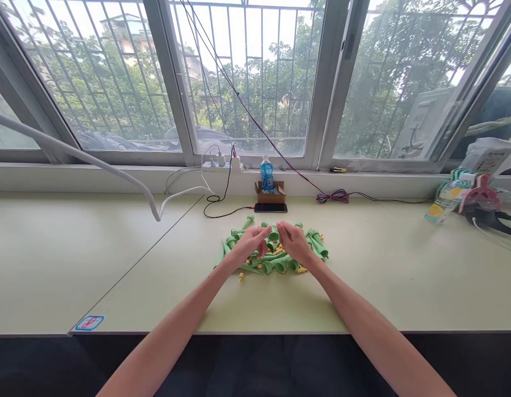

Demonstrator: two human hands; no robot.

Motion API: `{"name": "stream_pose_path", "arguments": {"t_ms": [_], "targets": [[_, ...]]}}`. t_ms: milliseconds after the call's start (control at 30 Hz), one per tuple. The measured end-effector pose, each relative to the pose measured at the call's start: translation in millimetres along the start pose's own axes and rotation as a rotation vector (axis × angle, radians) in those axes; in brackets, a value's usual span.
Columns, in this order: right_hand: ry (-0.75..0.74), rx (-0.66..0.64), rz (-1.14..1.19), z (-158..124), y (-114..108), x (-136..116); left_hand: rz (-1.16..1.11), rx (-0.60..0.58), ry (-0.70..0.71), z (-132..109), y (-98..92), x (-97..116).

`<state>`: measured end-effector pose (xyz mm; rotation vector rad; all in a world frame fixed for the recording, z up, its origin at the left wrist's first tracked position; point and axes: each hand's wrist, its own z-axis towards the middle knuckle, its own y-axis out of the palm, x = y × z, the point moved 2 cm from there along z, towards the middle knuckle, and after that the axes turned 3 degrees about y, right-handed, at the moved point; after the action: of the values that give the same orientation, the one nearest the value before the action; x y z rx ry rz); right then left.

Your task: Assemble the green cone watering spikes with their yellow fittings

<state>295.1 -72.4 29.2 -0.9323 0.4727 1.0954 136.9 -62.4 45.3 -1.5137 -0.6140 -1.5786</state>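
Observation:
A pile of green plastic cone-shaped pieces [281, 266] with hollow, ridged ends lies on the table, mixed with small yellow plastic pieces [302, 270]. Over the pile's left part, my left hand [255, 240] is closed in a pinch, its fingertips pointing right. My right hand [294, 241] is closed too, its fingers curled toward the left one. The hands are close but apart, and a green piece with a round opening [273, 235] shows between them. What either pinch holds is hidden. One yellow piece [241, 277] lies alone, nearer the front edge.
Behind the pile lies a black phone [271, 208] on a cable, before a small cardboard box [270, 194] with a blue bottle [266, 173]. A white cable arm [115, 172] hangs over the left side. Coiled wires [333, 196] and a clear bottle [448, 201] are at right.

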Motion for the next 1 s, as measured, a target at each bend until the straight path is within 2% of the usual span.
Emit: {"name": "stream_pose_path", "arguments": {"t_ms": [367, 700, 1000], "targets": [[0.008, 0.003, -0.018, 1, 0, 4, 0.078, 0.002, 0.086, 1, -0.6, -1], [0.020, -0.002, -0.018, 1, 0, 2, 0.244, 0.041, 0.127, -2, -1.7, 3], [0.019, 0.006, -0.014, 2, 0, 5, 0.271, 0.076, 0.177, -4, 1.6, 7]]}}
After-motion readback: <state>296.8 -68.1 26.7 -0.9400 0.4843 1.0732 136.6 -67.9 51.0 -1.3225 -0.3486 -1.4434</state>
